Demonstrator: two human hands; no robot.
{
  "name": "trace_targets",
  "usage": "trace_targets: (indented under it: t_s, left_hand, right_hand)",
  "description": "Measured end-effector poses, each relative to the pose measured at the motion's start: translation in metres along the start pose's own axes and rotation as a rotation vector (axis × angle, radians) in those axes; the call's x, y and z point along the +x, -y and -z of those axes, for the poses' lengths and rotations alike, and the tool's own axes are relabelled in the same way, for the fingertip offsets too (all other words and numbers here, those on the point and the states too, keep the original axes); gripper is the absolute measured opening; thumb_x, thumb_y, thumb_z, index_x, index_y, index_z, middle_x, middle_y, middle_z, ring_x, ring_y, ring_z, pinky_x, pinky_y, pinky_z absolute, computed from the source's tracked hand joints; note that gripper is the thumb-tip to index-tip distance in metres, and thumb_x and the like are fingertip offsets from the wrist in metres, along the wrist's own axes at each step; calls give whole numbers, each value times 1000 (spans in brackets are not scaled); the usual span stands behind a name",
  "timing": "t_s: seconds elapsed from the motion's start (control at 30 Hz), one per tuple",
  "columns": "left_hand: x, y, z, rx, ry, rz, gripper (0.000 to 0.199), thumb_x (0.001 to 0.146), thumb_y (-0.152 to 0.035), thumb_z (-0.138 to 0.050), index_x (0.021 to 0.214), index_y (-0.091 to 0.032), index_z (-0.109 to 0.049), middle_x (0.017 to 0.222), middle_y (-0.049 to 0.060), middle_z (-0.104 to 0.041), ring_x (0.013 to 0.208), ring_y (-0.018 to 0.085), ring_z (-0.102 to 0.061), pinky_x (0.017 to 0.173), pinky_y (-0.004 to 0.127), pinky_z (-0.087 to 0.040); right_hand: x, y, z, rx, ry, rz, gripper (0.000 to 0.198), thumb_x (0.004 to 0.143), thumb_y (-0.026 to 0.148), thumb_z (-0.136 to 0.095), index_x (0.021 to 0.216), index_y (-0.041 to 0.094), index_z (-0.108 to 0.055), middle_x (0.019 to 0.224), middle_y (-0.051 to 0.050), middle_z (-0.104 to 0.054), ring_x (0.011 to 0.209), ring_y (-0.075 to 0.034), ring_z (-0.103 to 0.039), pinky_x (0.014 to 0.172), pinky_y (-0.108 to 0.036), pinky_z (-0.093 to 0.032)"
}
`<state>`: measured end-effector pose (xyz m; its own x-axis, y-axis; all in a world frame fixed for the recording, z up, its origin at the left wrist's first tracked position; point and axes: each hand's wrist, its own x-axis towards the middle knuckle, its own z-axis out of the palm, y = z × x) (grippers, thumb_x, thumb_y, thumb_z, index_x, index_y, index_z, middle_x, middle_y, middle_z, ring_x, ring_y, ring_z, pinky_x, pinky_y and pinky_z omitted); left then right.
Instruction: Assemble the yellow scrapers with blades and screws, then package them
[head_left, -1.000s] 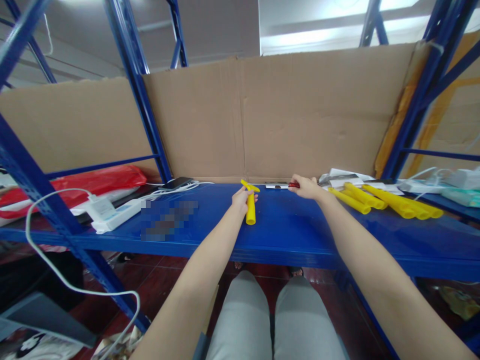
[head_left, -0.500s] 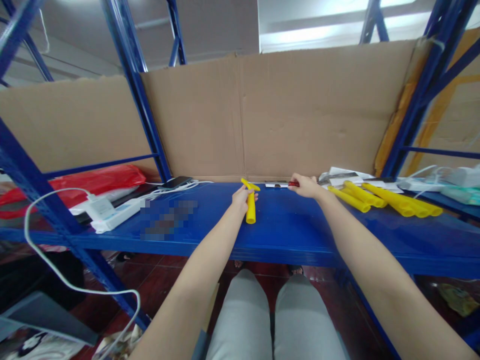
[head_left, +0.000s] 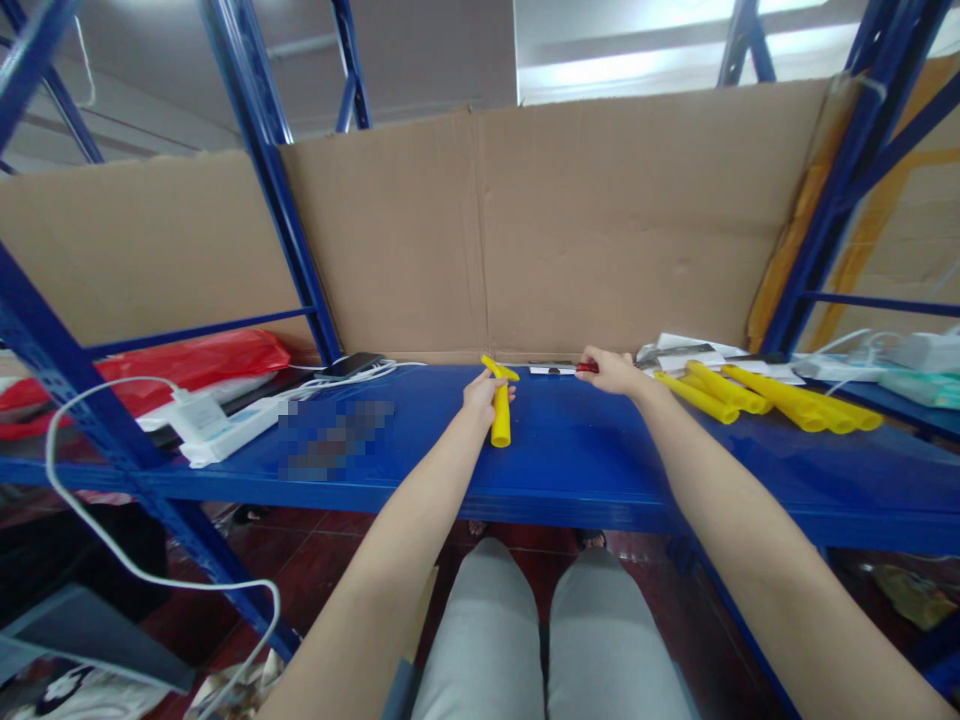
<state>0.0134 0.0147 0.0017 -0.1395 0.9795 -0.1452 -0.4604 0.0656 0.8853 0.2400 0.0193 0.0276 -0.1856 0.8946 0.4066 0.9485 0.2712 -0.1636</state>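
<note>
My left hand (head_left: pixel 477 398) is closed around a yellow tube (head_left: pixel 501 424) above the blue shelf. A flatter yellow piece (head_left: pixel 501 370) lies across the tube's far end, so the two form a T; whether they are joined I cannot tell. Further right, my right hand (head_left: pixel 611 371) is closed on a small red-handled tool (head_left: pixel 587 367) near the back of the shelf. A thin strip (head_left: pixel 553 370), white with dark marks, lies just left of it. The tool's exact kind is too small to make out.
Several yellow tubes (head_left: pixel 787 400) lie on the right of the blue shelf (head_left: pixel 570 470), with papers behind them. A white power strip (head_left: pixel 236 432), cables, a dark phone (head_left: pixel 352 366) and a red bag (head_left: pixel 187 362) are at left. Cardboard (head_left: pixel 600 220) walls the back.
</note>
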Motion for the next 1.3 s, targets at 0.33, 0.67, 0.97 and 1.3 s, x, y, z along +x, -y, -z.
trace_targets:
  t_s: [0.33,0.67,0.97,1.3]
  left_hand:
    - [-1,0,0,-1,-12,-8,63,78,7,-54,136,-19,-50,85,9,-71,45,8,-59,46,19,-49]
    - [-4,0,-2,15,-71,-45,69,77,6,-56,139,-23,-46,83,6,-72,44,8,-58,43,18,-47]
    - [-8,-2,-3,45,-102,-101,67,77,6,-55,137,-20,-48,76,5,-69,43,8,-56,40,17,-42]
    - [-9,-11,-2,129,-103,-319,57,73,4,-61,124,-21,-62,77,2,-68,42,5,-53,40,15,-37]
  right_hand:
    - [0,-1,3,-11,-21,41,10,80,31,-53,85,23,-54,89,-5,-69,86,-25,-60,81,-41,-35]
    - [-1,3,8,-91,-105,139,6,82,26,-50,85,22,-52,95,-8,-67,94,-28,-57,82,-42,-30]
    - [-3,7,14,-200,-153,221,7,84,23,-49,88,22,-55,91,-9,-64,95,-28,-55,80,-39,-28]
    - [-6,7,21,-124,-159,271,15,86,26,-48,93,22,-60,99,-10,-67,95,-26,-57,75,-33,-35]
